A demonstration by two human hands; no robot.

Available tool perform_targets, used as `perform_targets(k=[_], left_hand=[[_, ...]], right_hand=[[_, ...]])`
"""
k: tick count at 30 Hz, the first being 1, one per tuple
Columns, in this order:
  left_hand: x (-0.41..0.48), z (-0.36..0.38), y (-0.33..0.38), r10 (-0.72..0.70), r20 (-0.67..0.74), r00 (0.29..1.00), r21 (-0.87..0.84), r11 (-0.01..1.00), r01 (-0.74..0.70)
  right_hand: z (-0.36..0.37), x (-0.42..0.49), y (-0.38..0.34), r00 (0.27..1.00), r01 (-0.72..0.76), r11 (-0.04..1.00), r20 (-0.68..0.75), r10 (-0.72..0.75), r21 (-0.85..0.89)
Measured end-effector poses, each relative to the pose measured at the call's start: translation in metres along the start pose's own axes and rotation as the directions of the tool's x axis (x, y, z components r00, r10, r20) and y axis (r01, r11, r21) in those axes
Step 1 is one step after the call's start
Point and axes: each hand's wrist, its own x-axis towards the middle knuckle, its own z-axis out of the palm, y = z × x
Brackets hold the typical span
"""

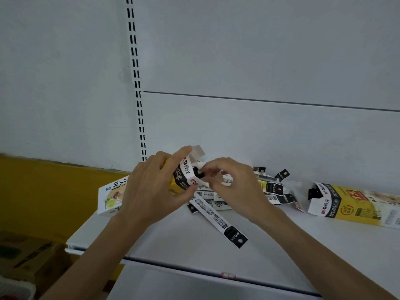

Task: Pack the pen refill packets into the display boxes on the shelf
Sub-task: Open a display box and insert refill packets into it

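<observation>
My left hand point(151, 187) grips a yellow, black and white display box point(185, 173) above the white shelf point(194, 245), its open flap end turned right. My right hand point(229, 182) pinches a pen refill packet point(200, 171) at the box's mouth, its black end just inside. One long white packet with a black hang tab point(218, 220) lies loose on the shelf below my hands. Several more packets point(275, 191) are heaped behind my right hand. A second display box point(350, 204) lies on its side at the right, packets showing in its open end.
A flat white and yellow box point(110, 195) lies at the shelf's left end, partly behind my left wrist. A slotted upright point(138, 87) runs up the white back panel. Cardboard cartons point(28, 256) sit low on the left by a yellow wall.
</observation>
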Motion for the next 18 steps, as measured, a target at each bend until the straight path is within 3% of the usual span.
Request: perform_targets(k=[3,6,7,9,11,16,18], left_hand=[[0.000,0.001,0.000,0.014,0.005,1.000,-0.001,1.000,-0.014],[0.002,-0.003,-0.004,-0.019,-0.015,1.000,-0.015,1.000,0.018],[0.003,-0.004,-0.006,-0.034,-0.018,0.999,-0.021,0.999,0.034],[0.005,-0.004,-0.008,-0.056,-0.012,0.998,-0.025,0.998,0.056],[0.006,0.000,-0.006,-0.055,0.008,0.998,-0.024,0.998,0.055],[0.010,0.005,0.003,-0.034,0.006,0.999,-0.026,0.999,0.035],[0.012,0.005,0.005,-0.044,-0.002,0.999,-0.051,0.998,0.044]], right_hand=[[-0.004,0.001,0.004,0.994,-0.046,0.999,0.101,0.047,-0.018],[-0.019,0.000,0.013,0.977,-0.193,0.981,-0.089,0.194,0.023],[-0.023,-0.003,0.015,0.967,-0.250,0.968,-0.065,0.248,-0.030],[-0.019,-0.014,0.015,0.905,-0.326,0.919,0.207,0.371,-0.220],[-0.008,-0.027,0.012,0.795,-0.239,0.900,0.458,0.397,-0.364],[-0.018,-0.023,0.019,0.780,-0.161,0.956,0.562,0.275,-0.246],[-0.030,-0.020,0.025,0.800,-0.254,0.946,0.507,0.321,-0.200]])
